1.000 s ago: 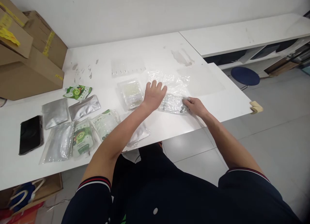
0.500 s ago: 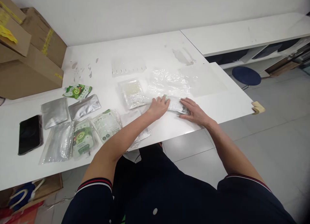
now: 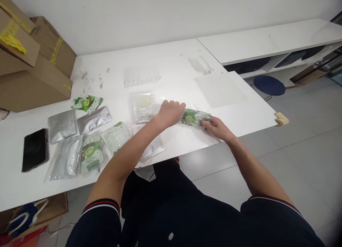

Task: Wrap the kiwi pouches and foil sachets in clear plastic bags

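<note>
A green kiwi-printed pouch (image 3: 192,117) wrapped in clear plastic lies between my hands near the table's front edge. My left hand (image 3: 172,113) is closed on its left end, fingers curled over the wrap. At the right end, my right hand (image 3: 216,127) pinches the pouch with thumb and fingers. Left of my left hand lies a clear-bagged pale packet (image 3: 143,106). Under my left forearm are a partly hidden white-green pouch (image 3: 116,136) and a clear plastic bag (image 3: 153,147).
A clear plastic sheet (image 3: 220,90) lies behind my right hand; a ruled transparent strip (image 3: 141,76) lies farther back. To the left are silver pouches (image 3: 62,126), kiwi pouches (image 3: 92,152) and a phone (image 3: 35,150). Cardboard boxes (image 3: 37,76) stand at the far left. A corner guard (image 3: 281,119) covers the table corner.
The pouch has been turned so its green kiwi face shows, and the loose clear plastic is now gathered around it. Both hands have closed on its ends.
</note>
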A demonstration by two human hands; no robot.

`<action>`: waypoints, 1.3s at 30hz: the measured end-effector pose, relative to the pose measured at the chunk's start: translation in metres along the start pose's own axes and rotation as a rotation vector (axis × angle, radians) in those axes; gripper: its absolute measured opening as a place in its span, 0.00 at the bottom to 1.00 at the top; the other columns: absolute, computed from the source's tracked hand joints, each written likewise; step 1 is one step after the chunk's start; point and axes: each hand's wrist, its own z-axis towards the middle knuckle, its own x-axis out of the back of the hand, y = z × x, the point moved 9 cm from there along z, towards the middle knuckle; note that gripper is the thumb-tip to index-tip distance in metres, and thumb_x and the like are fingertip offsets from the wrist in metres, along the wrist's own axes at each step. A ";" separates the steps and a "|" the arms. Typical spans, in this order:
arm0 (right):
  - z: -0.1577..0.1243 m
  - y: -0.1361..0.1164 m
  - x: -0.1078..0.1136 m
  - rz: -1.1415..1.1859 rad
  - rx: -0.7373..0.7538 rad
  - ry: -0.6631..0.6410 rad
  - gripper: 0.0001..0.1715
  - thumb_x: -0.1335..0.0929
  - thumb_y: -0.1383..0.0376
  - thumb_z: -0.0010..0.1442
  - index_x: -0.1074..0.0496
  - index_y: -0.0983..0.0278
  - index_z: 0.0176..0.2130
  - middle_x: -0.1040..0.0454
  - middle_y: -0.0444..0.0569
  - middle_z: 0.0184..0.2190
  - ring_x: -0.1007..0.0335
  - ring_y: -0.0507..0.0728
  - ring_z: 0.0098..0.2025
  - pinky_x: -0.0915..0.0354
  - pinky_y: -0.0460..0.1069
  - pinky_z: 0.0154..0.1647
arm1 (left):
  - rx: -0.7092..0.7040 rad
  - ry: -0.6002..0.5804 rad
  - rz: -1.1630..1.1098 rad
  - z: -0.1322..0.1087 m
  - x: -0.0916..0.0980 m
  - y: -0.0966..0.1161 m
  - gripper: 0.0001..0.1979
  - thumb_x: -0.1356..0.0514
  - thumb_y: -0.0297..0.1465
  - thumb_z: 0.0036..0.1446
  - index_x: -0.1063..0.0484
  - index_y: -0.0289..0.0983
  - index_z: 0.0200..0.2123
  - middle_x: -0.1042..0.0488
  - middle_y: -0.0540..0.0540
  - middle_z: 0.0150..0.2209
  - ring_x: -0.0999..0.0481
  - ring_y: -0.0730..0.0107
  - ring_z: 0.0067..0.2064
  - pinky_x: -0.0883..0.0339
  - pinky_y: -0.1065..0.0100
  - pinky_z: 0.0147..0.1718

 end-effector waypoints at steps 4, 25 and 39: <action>0.023 0.017 0.005 0.069 -0.103 -0.032 0.25 0.35 0.44 0.61 0.29 0.63 0.37 0.28 0.47 0.29 0.34 0.54 0.28 0.34 0.51 0.30 | -0.027 0.261 0.053 -0.006 -0.001 0.005 0.22 0.52 0.17 0.59 0.31 0.34 0.53 0.29 0.33 0.54 0.32 0.51 0.55 0.39 0.54 0.50; 0.100 -0.012 -0.029 -0.760 -0.036 0.071 0.34 0.40 0.44 0.64 0.31 0.66 0.55 0.29 0.63 0.51 0.32 0.69 0.52 0.36 0.59 0.50 | -0.019 0.032 0.135 -0.003 -0.072 -0.014 0.28 0.54 0.17 0.62 0.43 0.29 0.66 0.42 0.29 0.67 0.47 0.44 0.70 0.54 0.39 0.65; 0.063 0.009 -0.028 0.153 -0.208 0.040 0.29 0.32 0.39 0.54 0.31 0.61 0.28 0.26 0.46 0.23 0.31 0.56 0.26 0.35 0.51 0.27 | -0.187 0.198 0.013 -0.011 -0.059 -0.029 0.30 0.49 0.18 0.60 0.43 0.32 0.66 0.43 0.34 0.68 0.48 0.53 0.71 0.57 0.44 0.68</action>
